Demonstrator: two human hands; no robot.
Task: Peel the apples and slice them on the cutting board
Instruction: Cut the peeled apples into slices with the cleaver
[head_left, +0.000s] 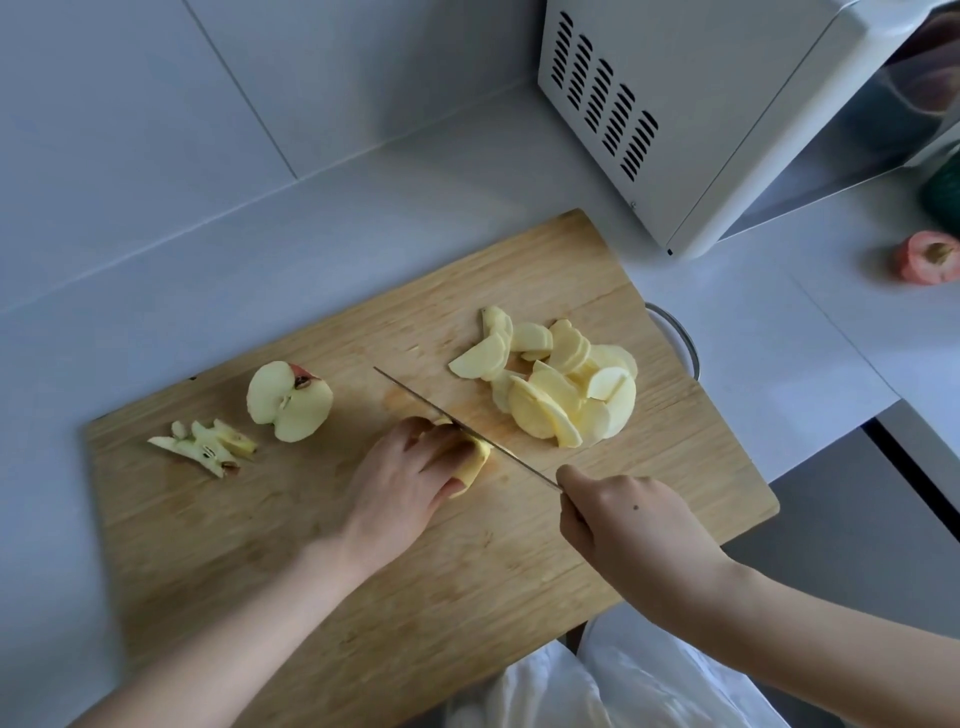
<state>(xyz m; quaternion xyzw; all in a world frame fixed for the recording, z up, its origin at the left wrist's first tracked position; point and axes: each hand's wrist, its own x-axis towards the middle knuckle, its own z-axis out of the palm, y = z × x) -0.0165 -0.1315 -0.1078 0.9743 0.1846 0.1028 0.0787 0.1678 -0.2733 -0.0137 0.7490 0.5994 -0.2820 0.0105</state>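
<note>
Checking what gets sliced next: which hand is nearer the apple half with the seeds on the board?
Left. The left hand holds the apple piece under the blade, just right of the apple half; the right hand grips the knife farther right.

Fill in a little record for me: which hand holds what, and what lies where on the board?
left hand: holds an apple piece down on the board
right hand: grips the knife, blade on the piece
slices: heap right of the blade
half: uncut, cut face up, left of the blade, a bit of red skin showing
cores: scraps near the board's left end
off the board: microwave behind; red apple end on the counter, far right
</note>
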